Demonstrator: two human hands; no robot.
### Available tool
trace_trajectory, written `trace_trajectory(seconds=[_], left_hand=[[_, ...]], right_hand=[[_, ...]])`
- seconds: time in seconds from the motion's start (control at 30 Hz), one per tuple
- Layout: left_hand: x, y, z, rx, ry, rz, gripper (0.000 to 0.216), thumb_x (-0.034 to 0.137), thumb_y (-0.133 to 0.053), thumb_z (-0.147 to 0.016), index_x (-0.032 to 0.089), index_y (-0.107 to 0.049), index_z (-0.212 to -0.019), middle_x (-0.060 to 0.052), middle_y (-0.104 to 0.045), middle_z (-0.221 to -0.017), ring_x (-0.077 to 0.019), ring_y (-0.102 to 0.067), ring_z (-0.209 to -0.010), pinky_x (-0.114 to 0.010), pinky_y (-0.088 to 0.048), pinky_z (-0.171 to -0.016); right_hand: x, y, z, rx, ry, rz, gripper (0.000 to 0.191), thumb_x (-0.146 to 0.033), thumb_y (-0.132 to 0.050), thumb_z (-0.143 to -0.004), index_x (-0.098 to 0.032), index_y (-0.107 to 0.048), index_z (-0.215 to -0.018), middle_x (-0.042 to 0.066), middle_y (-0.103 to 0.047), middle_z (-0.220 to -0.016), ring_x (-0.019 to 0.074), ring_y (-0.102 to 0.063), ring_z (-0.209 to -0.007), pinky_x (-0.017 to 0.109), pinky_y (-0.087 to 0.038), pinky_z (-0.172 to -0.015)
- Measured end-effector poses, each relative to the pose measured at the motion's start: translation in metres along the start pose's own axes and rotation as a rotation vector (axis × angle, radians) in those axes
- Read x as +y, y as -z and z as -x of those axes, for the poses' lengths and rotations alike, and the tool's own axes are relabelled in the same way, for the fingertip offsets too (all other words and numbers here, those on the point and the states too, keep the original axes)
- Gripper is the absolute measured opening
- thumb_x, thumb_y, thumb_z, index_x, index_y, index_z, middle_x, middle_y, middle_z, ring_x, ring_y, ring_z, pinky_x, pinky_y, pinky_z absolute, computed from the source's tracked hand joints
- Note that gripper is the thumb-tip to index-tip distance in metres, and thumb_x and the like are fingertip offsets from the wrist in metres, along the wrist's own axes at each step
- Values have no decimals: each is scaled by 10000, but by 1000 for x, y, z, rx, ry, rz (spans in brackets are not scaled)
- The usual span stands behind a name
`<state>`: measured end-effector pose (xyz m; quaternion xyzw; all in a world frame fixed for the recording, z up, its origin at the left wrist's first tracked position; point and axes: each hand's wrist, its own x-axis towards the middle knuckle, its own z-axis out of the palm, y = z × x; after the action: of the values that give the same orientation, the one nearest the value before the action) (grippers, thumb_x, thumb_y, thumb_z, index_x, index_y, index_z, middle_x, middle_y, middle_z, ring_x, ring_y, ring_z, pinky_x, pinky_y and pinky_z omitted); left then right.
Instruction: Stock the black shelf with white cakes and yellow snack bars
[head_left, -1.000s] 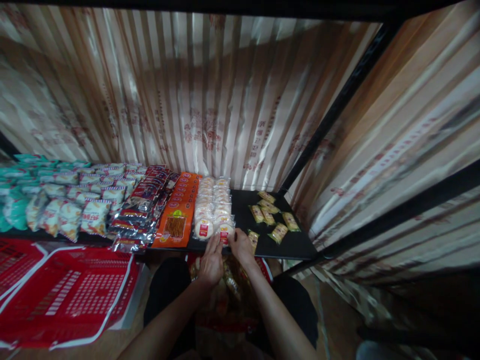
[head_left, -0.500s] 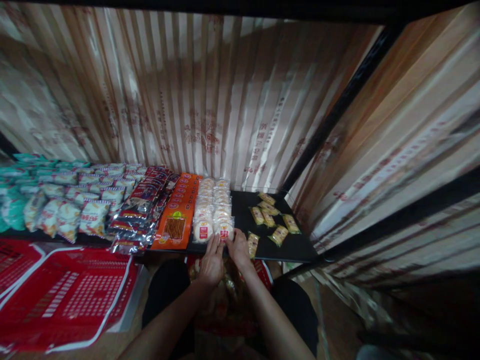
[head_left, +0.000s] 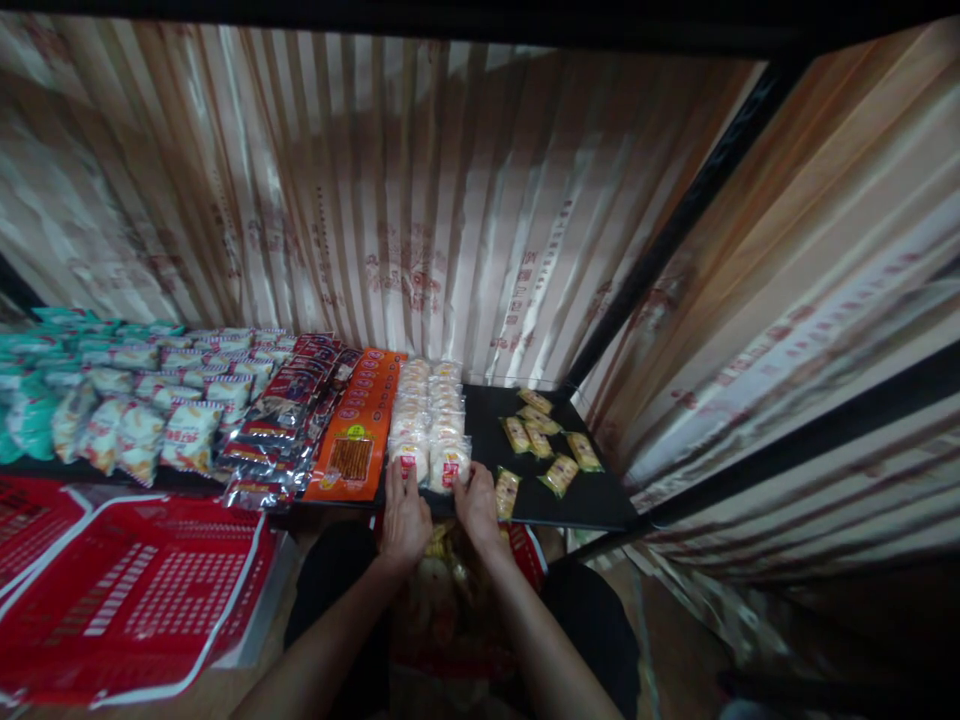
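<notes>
Two rows of round white cakes in clear wrappers (head_left: 429, 420) run front to back on a black shelf (head_left: 592, 495). My left hand (head_left: 403, 518) lies with fingers stretched flat on the front cake of the left row. My right hand (head_left: 475, 505) touches the front cake of the right row (head_left: 450, 465) with its fingers out. Neither hand grips anything. Several small yellow packets (head_left: 536, 440) lie scattered to the right of the cakes, one (head_left: 507, 492) right beside my right hand.
Left of the cakes lie orange packs (head_left: 354, 440), dark red foil packs (head_left: 289, 415) and white and green snack bags (head_left: 135, 410). A red basket (head_left: 127, 590) stands at lower left, another with packets sits below my hands. Striped plastic sheeting backs the shelf; a black post (head_left: 675, 220) rises at right.
My left hand moved from the right row's front cake to the left row's front cake. My right hand shifted slightly. The front cakes now sit a little farther back.
</notes>
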<state>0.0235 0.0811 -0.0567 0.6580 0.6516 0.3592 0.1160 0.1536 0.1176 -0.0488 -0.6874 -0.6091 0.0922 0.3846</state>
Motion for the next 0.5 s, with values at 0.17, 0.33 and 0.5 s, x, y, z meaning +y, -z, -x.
trace_trajectory(seconds=[0.17, 0.33, 0.5], left_hand=[[-6, 5, -1, -54, -45, -13, 550, 77, -415, -738, 66, -429, -1288, -164, -249, -1467, -280, -133, -1378, -449, -243, -1111], [-10, 8, 5, -82, -90, -6, 585, 45, -398, -719, 69, -404, -1303, -145, -220, -1482, -245, -70, -1390, -440, -235, -1118], [-13, 7, 9, -90, -106, 13, 585, 30, -385, -707, 43, -411, -1292, -156, -235, -1475, -241, -75, -1390, -435, -228, -1125]], right_hand=[[1, -3, 2, 6, 32, 7, 387, -234, -399, -779, -35, -529, -1085, 196, -600, -974, 272, -542, -933, 399, -447, -827], [3, -10, 7, 50, 81, 8, 438, -234, -363, -806, -26, -485, -1172, 210, -571, -1050, 283, -511, -1021, 428, -430, -878], [4, -11, 13, 116, 109, 1, 483, -232, -380, -812, -45, -416, -1257, 214, -504, -1170, 300, -426, -1151, 455, -406, -926]])
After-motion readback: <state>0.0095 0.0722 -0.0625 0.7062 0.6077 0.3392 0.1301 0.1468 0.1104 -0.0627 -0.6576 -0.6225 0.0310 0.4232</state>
